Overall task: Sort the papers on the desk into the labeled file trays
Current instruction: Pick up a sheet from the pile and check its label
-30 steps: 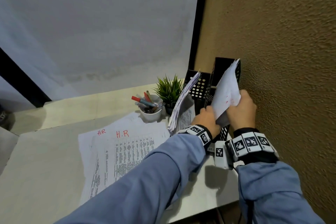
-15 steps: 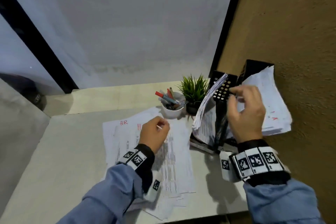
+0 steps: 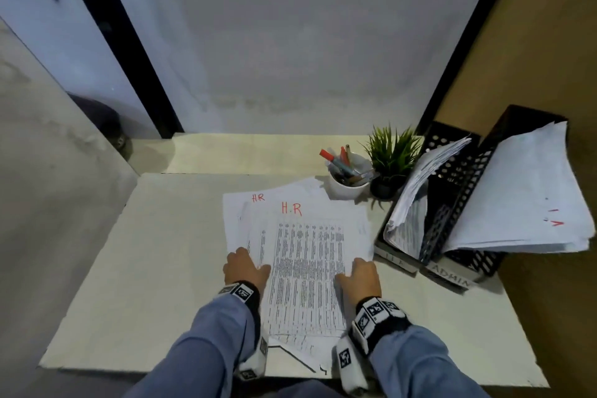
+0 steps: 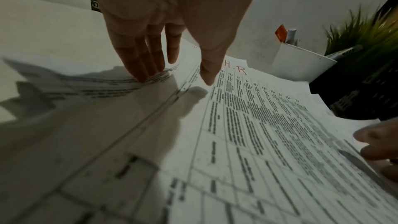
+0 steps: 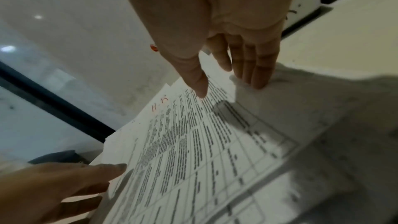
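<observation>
White sheets marked H.R in red point(image 3: 300, 252), loosely fanned on the counter point(image 3: 145, 268). Left hand point(image 3: 246, 268) at the stack's left edge, fingers point(image 4: 140, 60) straight, close together, tips on the paper. Right hand point(image 3: 360, 276) at the right edge, fingers point(image 5: 256, 67) likewise flat. Risk: uneven squeeze buckling the top sheet, lower pages sliding off the near edge. Trays point(image 3: 452, 191) far right, already stuffed; overhanging papers point(image 3: 523, 203) liable to spill.
</observation>
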Available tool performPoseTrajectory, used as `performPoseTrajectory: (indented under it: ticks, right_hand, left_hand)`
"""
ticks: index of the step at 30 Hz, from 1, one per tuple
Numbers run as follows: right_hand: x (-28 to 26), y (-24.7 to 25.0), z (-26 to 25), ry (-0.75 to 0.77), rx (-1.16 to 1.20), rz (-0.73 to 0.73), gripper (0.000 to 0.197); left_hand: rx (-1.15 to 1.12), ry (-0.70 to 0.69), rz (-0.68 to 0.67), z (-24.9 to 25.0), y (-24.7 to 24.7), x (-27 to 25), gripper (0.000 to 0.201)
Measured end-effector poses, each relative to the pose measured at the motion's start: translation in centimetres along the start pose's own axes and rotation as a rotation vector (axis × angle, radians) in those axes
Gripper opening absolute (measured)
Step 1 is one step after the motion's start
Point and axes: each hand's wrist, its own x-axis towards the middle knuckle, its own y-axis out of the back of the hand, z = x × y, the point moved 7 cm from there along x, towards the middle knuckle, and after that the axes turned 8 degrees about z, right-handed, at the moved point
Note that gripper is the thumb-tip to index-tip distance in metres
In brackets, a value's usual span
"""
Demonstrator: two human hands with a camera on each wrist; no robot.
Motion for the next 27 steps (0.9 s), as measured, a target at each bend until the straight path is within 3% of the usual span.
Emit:
performPoseTrajectory:
  ticks: [1,3,6,10,14,17,19,21,25,27]
  right_hand:
    - [0.2,-0.5,0.4,-0.04,0.004,0.005,0.036]
    - [0.2,-1.2,0.5,-0.082,0.029,0.003,0.051]
    - [0.1,-1.7,0.9,-0.126,0.128,-0.008,0.057]
    - [0.3,-0.6,1.0,-0.127,0.124,0.081,0.061]
    - [0.7,0.3,1.0,-0.13,0.337,0.131,0.073]
    - [1.5,-0.1,1.1,-0.193,0.655,0.096,0.059]
    - [1.8,0.2,0.5,-0.175,0.752,0.081,0.026]
    - [2.0,0.6,0.4,-0.149,0.787,0.093,0.041]
    - [1.3,1.7,0.7,-0.199,0.805,0.079,0.009]
    - [0.7,2.8,1.2,-0.271,0.814,0.089,0.019]
  left_hand:
    - [-0.016,0.006,-0.023,0.0,-0.3,-0.1,0.064]
    - [-0.063,0.018,-0.063,-0.2,-0.8,-0.4,0.065]
    - [-0.182,0.009,-0.056,-0.5,-1.2,-0.6,0.051]
    - [-0.417,-0.052,-0.069,-1.0,-1.6,-0.5,0.016]
    - [-0.619,-0.007,-0.115,-2.4,-1.8,-0.3,0.025]
    - [-0.75,0.066,-0.182,-3.0,-1.9,0.0,0.027]
    - [-0.794,0.1,-0.209,-3.3,-1.8,0.1,0.027]
    - [-0.822,0.122,-0.214,-3.3,-1.6,0.0,0.026]
    - [-0.737,0.083,-0.125,-2.9,-0.4,0.6,0.02]
    - [-0.718,0.105,-0.08,-3.0,0.3,1.2,0.019]
